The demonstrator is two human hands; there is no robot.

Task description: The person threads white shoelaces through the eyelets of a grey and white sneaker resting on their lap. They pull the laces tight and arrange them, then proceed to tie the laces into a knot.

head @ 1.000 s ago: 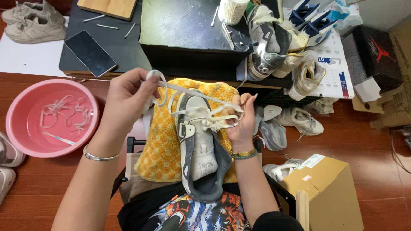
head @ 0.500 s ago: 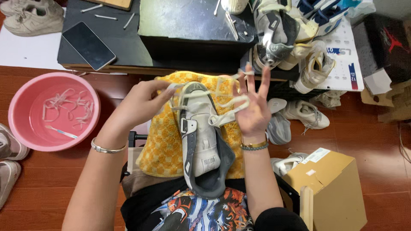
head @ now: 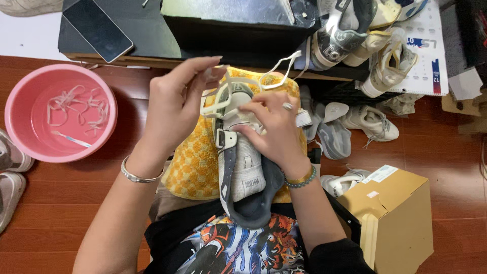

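**While the lace is half threaded, the sneaker waits on the lap**

As the person sits with the grey and white sneaker on a yellow checked towel over the lap, the lacing seems to me only partly done. The cream flat lace crosses the upper eyelets near the toe end, and one loose loop of it rises free toward the dark box behind. The lower part of the tongue, near the person's body, shows no lace yet, so I judge that several eyelets are left and no knot is tied.

The left hand is raised above the shoe, its thumb and forefinger pinched on the lace, the other fingers loosely curled. The right hand lies on the shoe with fingers bent down; they press the tongue and the lace crossing, but I cannot tell whether they grip the lace end.

The sneaker looks clean, with a grey collar, a white tongue and a strap with a buckle on its side.

To the left stands a pink basin with more laces and a toothbrush inside. A cardboard box is at the right, and other sneakers lie on the floor beyond.
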